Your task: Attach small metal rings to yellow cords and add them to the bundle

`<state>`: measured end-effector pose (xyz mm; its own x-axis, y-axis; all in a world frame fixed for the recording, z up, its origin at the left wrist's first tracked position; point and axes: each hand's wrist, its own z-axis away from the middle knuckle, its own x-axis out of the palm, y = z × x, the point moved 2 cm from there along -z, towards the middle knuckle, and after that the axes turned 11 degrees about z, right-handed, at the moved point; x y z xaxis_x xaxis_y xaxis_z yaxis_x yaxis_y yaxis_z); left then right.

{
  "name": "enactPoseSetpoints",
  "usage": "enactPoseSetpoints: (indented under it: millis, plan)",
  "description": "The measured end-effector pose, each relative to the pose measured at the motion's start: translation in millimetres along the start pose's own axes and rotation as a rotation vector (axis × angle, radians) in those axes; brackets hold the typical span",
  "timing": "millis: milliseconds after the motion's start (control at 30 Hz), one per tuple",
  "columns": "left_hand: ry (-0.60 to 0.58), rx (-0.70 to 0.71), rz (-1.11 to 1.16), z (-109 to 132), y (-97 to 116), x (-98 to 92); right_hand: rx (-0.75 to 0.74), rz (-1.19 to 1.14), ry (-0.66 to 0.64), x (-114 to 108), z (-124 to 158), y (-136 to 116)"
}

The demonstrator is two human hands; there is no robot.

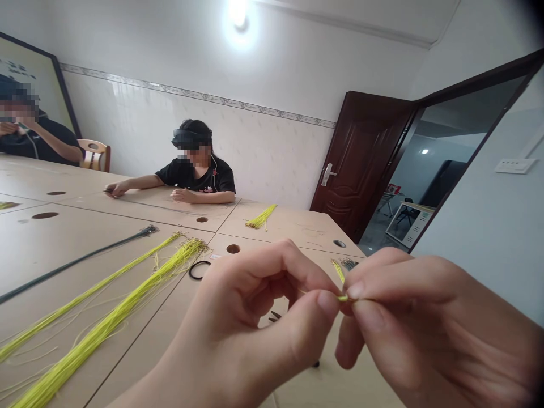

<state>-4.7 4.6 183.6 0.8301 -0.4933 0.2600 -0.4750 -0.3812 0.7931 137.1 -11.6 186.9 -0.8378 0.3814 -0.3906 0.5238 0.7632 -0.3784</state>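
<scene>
My left hand (272, 317) pinches a short piece of yellow cord (342, 298) between thumb and forefinger. Thumb and forefinger of my right hand (408, 306) close on the cord's other end, so the fingertips nearly meet. Something small and brownish shows at the right fingertips, too small to make out. Behind my left hand, the dark tips of a tool (275, 316) peek through the gap between thumb and fingers; most of it is hidden. Left of my hands lies a thick bundle of yellow cords (127, 306) with small metal pieces at its far end.
A thinner yellow bundle (110, 283) and a grey cord bundle (85, 260) lie farther left. A black ring (199, 271) rests near my left hand. Another short yellow bundle (261, 216) sits across the table (289, 241). Two people sit opposite; an open door (361, 164) stands behind.
</scene>
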Motion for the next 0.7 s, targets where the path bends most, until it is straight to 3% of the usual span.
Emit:
enactPoseSetpoints:
  millis: [267, 467, 700]
  plan:
    - [-0.03, 0.001, -0.006, 3.0, 1.2, -1.1, -0.09, 0.025, 0.044, -2.2, -4.0, 3.8]
    - [-0.021, 0.002, -0.02, -0.1, 0.6, -0.4, -0.067, 0.04, 0.13, 2.8, -1.9, 3.2]
    - [-0.058, 0.028, -0.009, -0.5, -0.2, -0.3, -0.046, 0.025, 0.08, 1.3, -0.9, 3.4]
